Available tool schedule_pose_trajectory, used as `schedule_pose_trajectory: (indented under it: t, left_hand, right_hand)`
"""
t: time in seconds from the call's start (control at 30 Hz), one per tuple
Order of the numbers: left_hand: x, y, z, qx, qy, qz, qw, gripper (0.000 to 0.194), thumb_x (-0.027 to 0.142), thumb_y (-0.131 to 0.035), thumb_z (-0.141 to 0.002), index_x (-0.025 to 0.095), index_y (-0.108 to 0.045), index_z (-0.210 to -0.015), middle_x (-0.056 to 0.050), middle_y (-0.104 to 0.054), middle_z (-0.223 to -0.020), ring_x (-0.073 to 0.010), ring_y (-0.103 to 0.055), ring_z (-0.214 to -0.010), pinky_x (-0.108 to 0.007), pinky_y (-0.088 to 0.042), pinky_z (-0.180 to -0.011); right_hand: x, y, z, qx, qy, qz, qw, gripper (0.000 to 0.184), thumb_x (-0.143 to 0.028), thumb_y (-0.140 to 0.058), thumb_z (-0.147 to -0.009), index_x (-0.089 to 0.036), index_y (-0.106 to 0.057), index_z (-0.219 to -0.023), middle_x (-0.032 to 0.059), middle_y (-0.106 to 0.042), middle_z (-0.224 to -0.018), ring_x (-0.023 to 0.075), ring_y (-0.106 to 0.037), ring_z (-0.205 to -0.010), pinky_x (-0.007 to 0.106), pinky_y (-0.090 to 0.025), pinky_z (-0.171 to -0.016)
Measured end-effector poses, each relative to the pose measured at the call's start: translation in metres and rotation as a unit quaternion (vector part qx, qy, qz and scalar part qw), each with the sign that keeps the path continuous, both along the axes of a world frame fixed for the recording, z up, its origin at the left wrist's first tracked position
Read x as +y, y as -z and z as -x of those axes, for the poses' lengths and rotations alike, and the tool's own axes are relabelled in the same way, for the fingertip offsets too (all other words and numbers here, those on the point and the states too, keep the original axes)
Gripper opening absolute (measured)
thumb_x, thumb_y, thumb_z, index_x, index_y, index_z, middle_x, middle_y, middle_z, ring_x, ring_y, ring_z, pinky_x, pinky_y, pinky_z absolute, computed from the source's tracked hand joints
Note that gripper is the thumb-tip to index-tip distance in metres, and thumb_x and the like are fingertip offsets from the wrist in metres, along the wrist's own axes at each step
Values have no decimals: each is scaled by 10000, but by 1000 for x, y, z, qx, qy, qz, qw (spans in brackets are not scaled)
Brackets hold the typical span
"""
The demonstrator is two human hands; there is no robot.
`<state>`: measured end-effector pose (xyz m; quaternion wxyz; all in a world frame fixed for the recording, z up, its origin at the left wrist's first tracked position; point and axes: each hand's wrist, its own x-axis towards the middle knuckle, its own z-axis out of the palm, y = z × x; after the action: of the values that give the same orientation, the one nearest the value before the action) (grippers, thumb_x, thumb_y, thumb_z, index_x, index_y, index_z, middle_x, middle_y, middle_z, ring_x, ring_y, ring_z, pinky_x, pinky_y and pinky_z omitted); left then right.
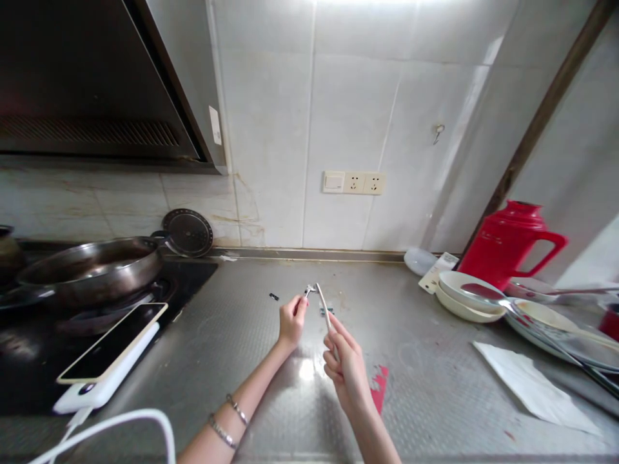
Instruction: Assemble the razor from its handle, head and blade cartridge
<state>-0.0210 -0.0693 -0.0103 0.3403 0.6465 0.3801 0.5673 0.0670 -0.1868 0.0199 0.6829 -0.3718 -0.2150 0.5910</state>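
Observation:
My left hand (293,320) is closed in a pinch on a small silvery piece (310,290), too small to name. Two metal bracelets circle that wrist. In my right hand (345,361) is a thin pale stick (322,303), its dark tip up beside the silvery piece; whether they touch I cannot tell. Behind the stick, partly hidden, lies a small dark scrap (329,312) on the metal counter (232,361). Another small black piece with white marks (274,296) rests left of my left hand. A torn red strip (380,388) shows beside my right wrist.
Left, a steel pan (97,267) sits on the stove, with a phone (113,341) on a white power bank (109,370) in front and a white cable (145,414). Right are a red thermos (505,245), stacked bowls (467,306), a large plate (536,328) and white paper (534,386).

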Motion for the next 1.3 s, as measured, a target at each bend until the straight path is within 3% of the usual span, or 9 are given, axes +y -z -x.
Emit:
schedule_pose_trajectory:
  t: [0.17,0.3,0.4,0.73,1.03,1.3]
  left_hand:
    - [1,-1,1,-15,-10,7,1000,355,455,-398,-853,169,-501,-668,57,-328,-488,-84,-305,-448,-209,-230,-451]
    - [-1,0,-1,-8,-12,-1,1000,331,424,-406,-855,168,-508,-672,46,-362,-514,-86,-336,-475,-204,-248,-462]
    - [-4,0,-3,1,-6,0,1000,328,419,-402,-858,168,-510,-677,46,-366,-514,-85,-335,-473,-203,-252,-463]
    - [-8,-3,-5,8,-11,3,1000,357,463,-417,-838,174,-497,-644,51,-364,-492,-86,-328,-455,-210,-251,-462]
    - [-12,-5,-5,9,-27,-7,1000,349,453,-428,-833,177,-499,-632,42,-391,-495,-93,-357,-471,-212,-258,-475]
    - [-14,-1,-9,21,-17,-18,999,309,432,-458,-839,176,-492,-669,39,-451,-535,-92,-419,-500,-199,-302,-505]
  right_hand:
    - [-14,6,11,9,-8,10,1000,618,-385,-675,-674,-225,-497,-1244,-93,-389,-578,-8,-154,-336,148,-52,-331]
    - [-5,-1,4,15,30,-15,999,624,-371,-678,-671,-228,-492,-1249,-97,-382,-583,-11,-148,-343,146,-68,-332]
    - [3,-1,2,18,18,-21,999,633,-361,-676,-673,-224,-484,-1260,-98,-380,-586,-13,-148,-349,142,-72,-334]
    - [-3,1,10,27,32,-19,999,573,-368,-660,-698,-254,-502,-1237,-93,-379,-592,-2,-155,-358,153,-69,-352]
    - [-11,5,19,22,40,1,999,628,-424,-659,-693,-274,-466,-1271,-89,-383,-606,6,-156,-371,156,-70,-354]
    - [-1,2,22,46,36,0,998,652,-413,-672,-678,-278,-451,-1276,-93,-380,-604,5,-163,-372,149,-75,-354]
